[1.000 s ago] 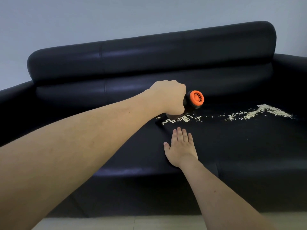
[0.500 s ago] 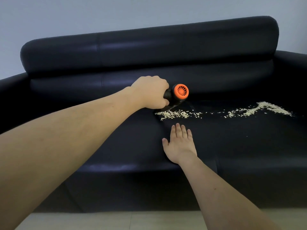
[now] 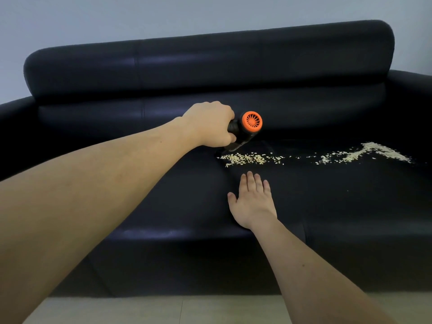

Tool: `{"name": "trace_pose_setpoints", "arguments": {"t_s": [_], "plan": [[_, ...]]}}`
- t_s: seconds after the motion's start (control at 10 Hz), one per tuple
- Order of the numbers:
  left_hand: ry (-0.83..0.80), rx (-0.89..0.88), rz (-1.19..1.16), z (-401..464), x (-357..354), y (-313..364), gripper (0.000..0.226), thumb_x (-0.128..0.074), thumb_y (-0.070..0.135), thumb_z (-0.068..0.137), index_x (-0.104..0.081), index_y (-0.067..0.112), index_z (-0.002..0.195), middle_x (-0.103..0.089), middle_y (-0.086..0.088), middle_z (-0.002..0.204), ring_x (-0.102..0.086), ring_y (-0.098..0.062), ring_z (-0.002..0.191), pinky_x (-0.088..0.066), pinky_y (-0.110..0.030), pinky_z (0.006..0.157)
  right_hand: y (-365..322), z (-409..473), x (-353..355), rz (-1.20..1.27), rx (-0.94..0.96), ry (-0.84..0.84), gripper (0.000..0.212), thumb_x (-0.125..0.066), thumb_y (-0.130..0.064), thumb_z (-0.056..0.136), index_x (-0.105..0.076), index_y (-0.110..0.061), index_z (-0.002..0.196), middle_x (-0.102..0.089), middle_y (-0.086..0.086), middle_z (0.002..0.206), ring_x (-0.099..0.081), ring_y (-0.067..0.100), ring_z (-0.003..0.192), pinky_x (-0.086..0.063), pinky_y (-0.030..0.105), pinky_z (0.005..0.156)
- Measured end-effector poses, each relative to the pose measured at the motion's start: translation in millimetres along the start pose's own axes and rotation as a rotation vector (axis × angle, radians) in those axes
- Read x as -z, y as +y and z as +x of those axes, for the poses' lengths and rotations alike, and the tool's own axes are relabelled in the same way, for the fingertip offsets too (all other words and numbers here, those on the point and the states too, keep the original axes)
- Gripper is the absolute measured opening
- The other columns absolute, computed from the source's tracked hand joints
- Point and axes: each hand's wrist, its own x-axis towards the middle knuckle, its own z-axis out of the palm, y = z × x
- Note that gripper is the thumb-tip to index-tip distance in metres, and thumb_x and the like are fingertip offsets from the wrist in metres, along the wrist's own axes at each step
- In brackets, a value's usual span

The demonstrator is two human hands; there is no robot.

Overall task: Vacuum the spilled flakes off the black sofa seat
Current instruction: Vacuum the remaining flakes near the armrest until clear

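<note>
Our left hand grips a small black handheld vacuum with a ribbed orange end cap, nozzle just behind the left end of the pale, papery flakes trailing rightward across the glossy black leather sofa seat. Our right hand rests flat, fingers straight, just in front. A fast sweep may scatter the light flakes on that slick surface.

Home living room, by the look of it.
Black leather sofa with padded backrest, set against a plain pale wall; light tiled floor below; pale flakes scattered across the seat, a small handheld vacuum beside them.
</note>
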Motion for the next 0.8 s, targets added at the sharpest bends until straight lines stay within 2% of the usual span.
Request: {"name": "trace_pose_setpoints", "arguments": {"t_s": [0.3, 0.8], "plan": [[0.002, -0.039, 0.018, -8.2, 9.7, 12.7, 0.027, -0.064, 0.046, 0.086, -0.052, 0.023, 0.082, -0.051, 0.006, 0.075, -0.052, -0.022, 0.072, -0.039, -0.033, 0.063, -0.2, -0.9, 0.4, -0.003, -0.002, -0.006, 0.073, -0.016, -0.051, 0.105, 0.003, -0.008, 0.16, 0.008, 0.01, 0.168, 0.009, 0.026, 0.155, 0.005, 0.045, 0.125], [0.005, -0.029, 0.04, -13.7, 12.4, 22.4, 0.026, -0.063, 0.045, 0.087, -0.052, 0.021, 0.087, -0.045, 0.008, 0.072, -0.051, -0.023, 0.073, -0.038, -0.032, 0.064, -0.9, -2.4, 0.7, -0.017, -0.001, -0.007, 0.073, -0.015, -0.051, 0.105, 0.004, -0.007, 0.16, 0.008, 0.01, 0.168, 0.009, 0.026, 0.155, 0.005, 0.045, 0.125]]}}
